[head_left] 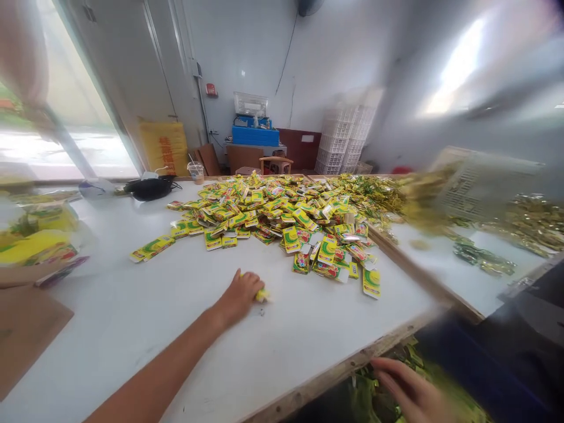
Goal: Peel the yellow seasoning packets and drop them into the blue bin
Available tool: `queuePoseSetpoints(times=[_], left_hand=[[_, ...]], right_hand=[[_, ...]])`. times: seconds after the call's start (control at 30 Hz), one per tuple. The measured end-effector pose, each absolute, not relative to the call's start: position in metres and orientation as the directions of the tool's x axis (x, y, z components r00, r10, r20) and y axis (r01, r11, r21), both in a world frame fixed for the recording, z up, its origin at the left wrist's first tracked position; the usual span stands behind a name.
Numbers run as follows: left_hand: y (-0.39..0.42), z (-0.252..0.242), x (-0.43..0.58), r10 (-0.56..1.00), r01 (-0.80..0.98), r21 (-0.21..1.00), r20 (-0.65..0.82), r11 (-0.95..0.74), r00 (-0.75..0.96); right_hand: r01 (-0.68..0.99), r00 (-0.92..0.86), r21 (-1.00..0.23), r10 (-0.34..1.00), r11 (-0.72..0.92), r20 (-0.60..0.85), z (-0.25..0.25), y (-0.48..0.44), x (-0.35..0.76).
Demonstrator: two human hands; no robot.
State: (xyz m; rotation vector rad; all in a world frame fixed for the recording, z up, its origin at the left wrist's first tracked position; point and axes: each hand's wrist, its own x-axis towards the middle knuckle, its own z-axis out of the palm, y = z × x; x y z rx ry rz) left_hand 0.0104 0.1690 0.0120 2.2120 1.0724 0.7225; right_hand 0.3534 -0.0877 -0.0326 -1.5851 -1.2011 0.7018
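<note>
My left hand (242,294) is over the white tabletop (185,329), its fingers closed around a small yellow carton (261,295); most of the carton is hidden under the fingers. Beyond it spreads a heap of flat yellow-and-green printed cartons (273,205), and a few lie loose at the heap's near side. Down at the right, past the wooden table edge, my right hand (409,385) hangs with its fingers stretched out above shiny green-and-yellow packets (370,399). The hand is partly blurred, and nothing shows between its fingers.
A wooden strip (414,270) divides the table from a side area with foil packets (482,258) and a tilted white crate (476,182). Brown cardboard (30,329) lies at left. A black bag (150,188) and a drink cup (196,171) stand at the back.
</note>
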Motion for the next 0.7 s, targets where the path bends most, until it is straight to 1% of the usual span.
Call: queuePoseSetpoints(times=[0.03,0.13,0.2,0.23,0.3,0.33,0.4,0.47,0.6,0.7], left_hand=[[0.147,0.010,0.004,0.831,0.507,0.710,0.201,-0.489,0.519],[0.079,-0.001,-0.014,0.894,0.487,0.799,0.133,-0.352,0.427],[0.044,-0.012,-0.020,0.919,0.322,0.935,0.012,-0.150,0.393],[0.032,-0.018,-0.021,0.925,0.216,0.976,-0.054,-0.030,0.375],[0.016,-0.026,-0.021,0.947,0.039,0.988,-0.154,0.149,0.283],[0.012,-0.028,-0.021,0.962,0.005,0.984,-0.175,0.178,0.210],[0.009,-0.028,-0.020,0.979,-0.002,0.984,-0.177,0.179,0.103],[0.011,-0.024,-0.022,0.982,0.030,0.988,-0.154,0.152,0.105],[0.019,-0.017,-0.033,0.984,0.121,0.989,-0.105,0.088,0.141],[0.022,-0.020,-0.041,0.996,0.108,0.994,-0.044,0.036,0.072]], right_hand=[[0.358,0.348,-0.933,0.932,-0.031,0.102,-0.027,-0.067,0.324],[0.244,0.214,-0.969,0.972,0.046,0.100,-0.013,-0.013,0.236],[0.154,0.104,-0.984,0.988,0.093,0.110,-0.010,0.007,0.188],[0.122,0.065,-0.987,0.992,0.102,0.110,-0.010,0.013,0.170],[0.065,0.046,-0.994,0.995,0.089,0.092,-0.014,0.018,0.146],[0.037,0.062,-0.996,0.995,0.075,0.077,-0.016,0.019,0.141],[-0.002,0.093,-0.999,0.994,0.051,0.050,-0.021,0.020,0.137],[0.002,0.064,-1.000,0.998,0.027,0.027,-0.024,0.020,0.140],[0.079,-0.075,-0.997,0.997,0.018,0.012,-0.024,0.024,0.146],[0.098,-0.110,-0.994,0.993,0.048,0.037,-0.020,0.028,0.149]])
